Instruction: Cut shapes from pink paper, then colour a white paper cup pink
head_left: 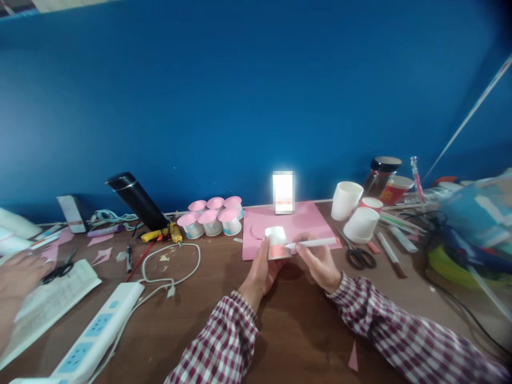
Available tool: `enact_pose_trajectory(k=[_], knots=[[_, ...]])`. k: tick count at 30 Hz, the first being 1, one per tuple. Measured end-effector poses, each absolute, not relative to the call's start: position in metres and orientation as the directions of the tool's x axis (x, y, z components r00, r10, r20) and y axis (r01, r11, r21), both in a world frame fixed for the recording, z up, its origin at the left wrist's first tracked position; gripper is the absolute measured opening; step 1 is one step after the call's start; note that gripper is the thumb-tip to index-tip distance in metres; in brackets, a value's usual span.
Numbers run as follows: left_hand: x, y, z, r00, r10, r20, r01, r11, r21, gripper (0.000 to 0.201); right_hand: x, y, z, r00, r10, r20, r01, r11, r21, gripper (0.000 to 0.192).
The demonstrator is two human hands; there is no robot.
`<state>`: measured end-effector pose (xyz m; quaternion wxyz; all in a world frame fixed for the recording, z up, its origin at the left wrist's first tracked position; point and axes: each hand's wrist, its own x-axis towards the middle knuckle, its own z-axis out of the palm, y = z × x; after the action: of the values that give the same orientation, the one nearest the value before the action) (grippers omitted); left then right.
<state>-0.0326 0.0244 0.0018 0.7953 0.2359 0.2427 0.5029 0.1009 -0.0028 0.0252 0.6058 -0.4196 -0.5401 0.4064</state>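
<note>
Two hands meet over the brown table [296,330] in the head view. The left hand [264,269] wraps its fingers [266,250] around a small paper cup [277,242], which stands upside down with a pink band near its rim. The right hand [320,264] pinches a white glue stick [314,243] between thumb and fingers, its tip touching the cup's side. Just beyond the fingertips lies a pink paper sheet [308,218], with a bright phone [283,192] standing at its far edge. Right of the right hand's fingers lie black scissors [360,257] and two white cups [354,210]. Left of the left hand's fingers sits a cluster of pink-topped cups [212,216]. Far left, another person's blurred hand [18,274] rests flat.
</note>
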Motion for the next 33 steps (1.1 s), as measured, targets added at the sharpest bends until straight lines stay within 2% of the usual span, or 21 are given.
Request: enact_pose_trajectory(k=[18, 33], knots=[[-0.0316, 0.0234, -0.0006, 0.408, 0.909, -0.087, -0.676, 0.365, 0.640, 0.052, 0.1009, -0.0034, 0.0250, 0.065, 0.948, 0.313, 0.035, 0.311, -0.950, 0.021], [-0.0303, 0.0228, -0.0002, 0.381, 0.922, -0.065, -0.681, 0.328, 0.655, 0.050, 0.0991, -0.0032, 0.0269, 0.088, 0.957, 0.278, -0.019, 0.281, -0.960, 0.021]])
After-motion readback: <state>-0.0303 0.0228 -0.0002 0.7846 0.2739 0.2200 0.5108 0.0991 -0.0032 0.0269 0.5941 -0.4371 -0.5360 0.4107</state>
